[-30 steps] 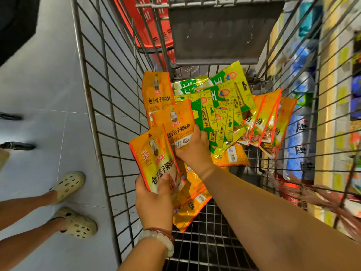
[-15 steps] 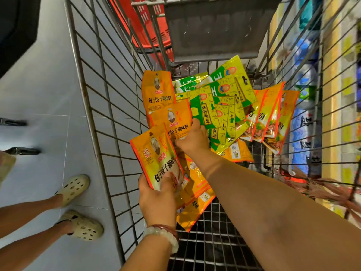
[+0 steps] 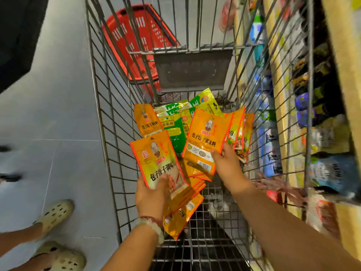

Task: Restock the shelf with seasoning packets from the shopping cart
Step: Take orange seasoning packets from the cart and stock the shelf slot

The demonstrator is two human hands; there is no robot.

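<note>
Over the shopping cart (image 3: 101, 118), the left hand (image 3: 151, 194) grips an orange packet stack (image 3: 160, 159) (fanned loosely), the right hand (image 3: 227, 165) pinches another orange packet (image 3: 205, 137); loose ones might slip back.

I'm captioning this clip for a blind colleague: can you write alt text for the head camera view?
Inside a wire shopping cart, the left hand holds a stack of orange seasoning packets while the right hand pinches one more orange packet by its lower edge. Green packets lie beneath; stocked shelves stand right, a red basket beyond.
</note>
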